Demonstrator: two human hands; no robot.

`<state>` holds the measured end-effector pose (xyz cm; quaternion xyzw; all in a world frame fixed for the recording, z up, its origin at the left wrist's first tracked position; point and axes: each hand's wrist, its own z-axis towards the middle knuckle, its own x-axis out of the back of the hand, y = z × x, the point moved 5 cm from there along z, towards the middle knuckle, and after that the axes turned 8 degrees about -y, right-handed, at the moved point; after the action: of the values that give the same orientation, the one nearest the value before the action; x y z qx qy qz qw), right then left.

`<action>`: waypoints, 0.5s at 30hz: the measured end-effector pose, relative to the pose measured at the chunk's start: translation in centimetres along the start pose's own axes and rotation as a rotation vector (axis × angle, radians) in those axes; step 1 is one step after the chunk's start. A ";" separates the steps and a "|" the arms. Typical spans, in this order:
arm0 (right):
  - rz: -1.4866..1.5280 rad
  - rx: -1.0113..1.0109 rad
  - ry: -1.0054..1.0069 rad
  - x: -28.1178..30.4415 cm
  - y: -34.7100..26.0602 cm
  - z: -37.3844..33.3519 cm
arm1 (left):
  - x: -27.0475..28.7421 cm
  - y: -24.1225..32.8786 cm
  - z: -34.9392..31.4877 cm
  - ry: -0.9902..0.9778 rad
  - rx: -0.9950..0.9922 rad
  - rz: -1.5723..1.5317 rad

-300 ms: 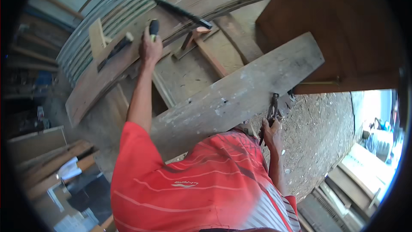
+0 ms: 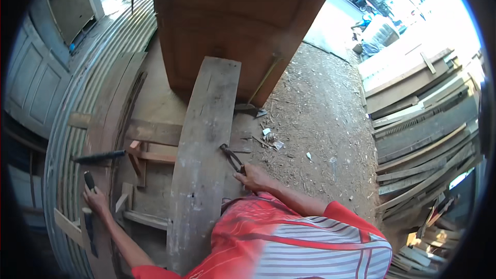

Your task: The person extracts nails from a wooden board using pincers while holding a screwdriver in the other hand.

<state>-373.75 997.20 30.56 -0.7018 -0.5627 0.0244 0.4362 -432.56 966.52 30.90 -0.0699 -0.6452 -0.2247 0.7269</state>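
My left hand is closed round a tool with a dark, rounded handle, above the weathered far plank. The tool's working end is hidden, so I cannot tell its kind. Just beyond that hand lies a long black bar-like tool. Nearer, a dark tool with a pale wooden end rests on the same plank. My right hand grips metal pincers by the handles. Their head is at the right edge of a grey board stretching away from me.
A large brown wooden cabinet stands at the board's far end. Corrugated sheeting runs along the left. Between plank and board are wooden crosspieces. Stacked planks line the right, beyond ground strewn with wood shavings.
My view has swung to the right, so the grey board now points straight away from me. Both hands keep their tools; the pincers have come to the board's edge.
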 end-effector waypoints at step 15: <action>-0.033 0.169 0.116 -0.8 1.3 0.4 | 5.3 0.7 -3.7 0.365 -0.184 0.044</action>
<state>-373.32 996.78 29.12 -0.6533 -0.5439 0.0237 0.5261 -428.59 964.44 35.60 -0.1080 -0.4778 -0.2758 0.8270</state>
